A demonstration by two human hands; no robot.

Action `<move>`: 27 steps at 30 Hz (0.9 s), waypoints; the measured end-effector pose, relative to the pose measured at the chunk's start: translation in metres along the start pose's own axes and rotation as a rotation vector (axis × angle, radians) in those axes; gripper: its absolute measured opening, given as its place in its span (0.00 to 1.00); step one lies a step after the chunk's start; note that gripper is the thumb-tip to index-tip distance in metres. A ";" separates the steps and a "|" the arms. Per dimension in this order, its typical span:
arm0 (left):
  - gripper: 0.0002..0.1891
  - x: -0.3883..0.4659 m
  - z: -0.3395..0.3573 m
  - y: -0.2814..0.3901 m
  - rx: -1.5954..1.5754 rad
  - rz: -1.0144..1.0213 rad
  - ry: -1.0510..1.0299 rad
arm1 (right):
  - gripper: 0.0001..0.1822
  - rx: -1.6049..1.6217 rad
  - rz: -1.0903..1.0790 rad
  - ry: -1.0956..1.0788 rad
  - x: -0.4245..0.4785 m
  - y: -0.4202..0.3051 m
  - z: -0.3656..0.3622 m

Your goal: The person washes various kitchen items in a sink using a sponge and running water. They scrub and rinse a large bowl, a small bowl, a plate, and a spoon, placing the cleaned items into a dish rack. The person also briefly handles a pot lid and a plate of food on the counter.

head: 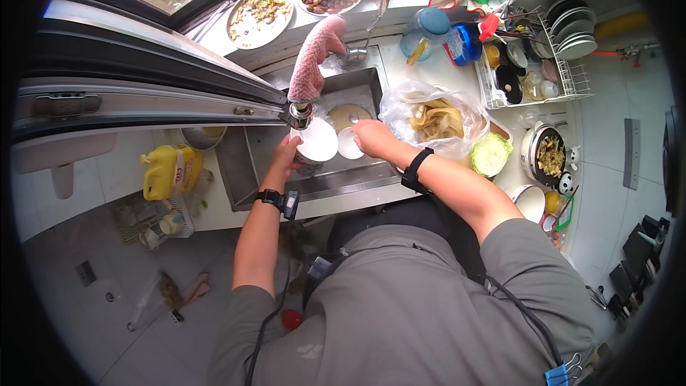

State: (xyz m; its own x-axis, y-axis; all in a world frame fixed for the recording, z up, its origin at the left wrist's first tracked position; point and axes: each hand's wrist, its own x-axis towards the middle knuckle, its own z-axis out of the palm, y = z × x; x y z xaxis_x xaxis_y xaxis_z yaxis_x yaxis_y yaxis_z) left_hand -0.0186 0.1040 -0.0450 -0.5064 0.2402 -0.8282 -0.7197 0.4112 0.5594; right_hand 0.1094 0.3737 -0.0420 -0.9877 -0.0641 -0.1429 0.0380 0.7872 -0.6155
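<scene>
Over the stainless steel sink (321, 185), my left hand (287, 157) grips a white bowl (317, 142) by its side, just below the faucet spout (300, 113). My right hand (372, 138) holds a smaller white dish (349, 145) close to the bowl's right side. The fingertips of the right hand are partly hidden behind the hand itself. Beyond the two vessels, a round pale brown thing (348, 116) lies in the sink, its kind unclear. A pink knitted cover (313, 59) wraps the faucet's neck.
Right of the sink are a plastic bag (396, 107) with brown contents, a cut cabbage (491, 154) and a dish rack (569, 79). An open window frame (171, 105) juts in from the left, near the faucet. A yellow jug (163, 174) stands left.
</scene>
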 end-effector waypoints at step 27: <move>0.33 0.006 0.026 -0.024 0.193 0.206 0.043 | 0.40 0.456 0.534 0.377 0.172 0.079 -0.098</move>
State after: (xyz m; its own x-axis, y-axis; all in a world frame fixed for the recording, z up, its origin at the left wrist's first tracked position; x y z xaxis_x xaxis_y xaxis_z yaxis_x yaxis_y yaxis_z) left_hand 0.0078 0.1186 -0.0643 -0.6557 0.3001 -0.6929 -0.4977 0.5182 0.6955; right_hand -0.0728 0.4855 -0.0394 -0.8000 0.5274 -0.2861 0.4987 0.3193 -0.8058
